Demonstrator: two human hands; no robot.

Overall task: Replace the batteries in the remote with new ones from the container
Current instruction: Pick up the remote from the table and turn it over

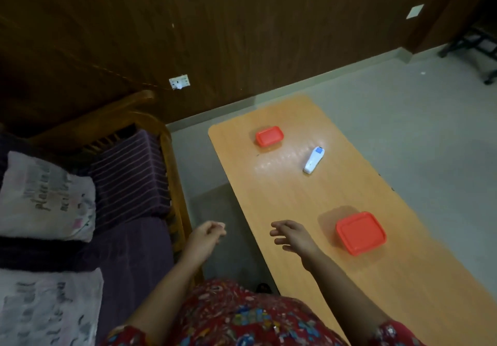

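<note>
A white remote (313,160) with a blue patch at its far end lies on the wooden table (295,200). A small red lidded container (269,136) sits at the table's far end. A larger red lidded container (361,232) stands nearer me, on the right. My right hand (291,235) hovers over the table's near left part with relaxed, spread fingers, empty, just left of the larger container. My left hand (207,234) hangs over the floor gap left of the table, its fingers loosely curled, holding nothing I can see.
A wooden sofa (150,119) with purple cushions and pale printed pillows (45,197) runs along the left. A grey floor strip separates sofa and table. A dark wood wall is behind, and a black chair base (473,44) stands far right.
</note>
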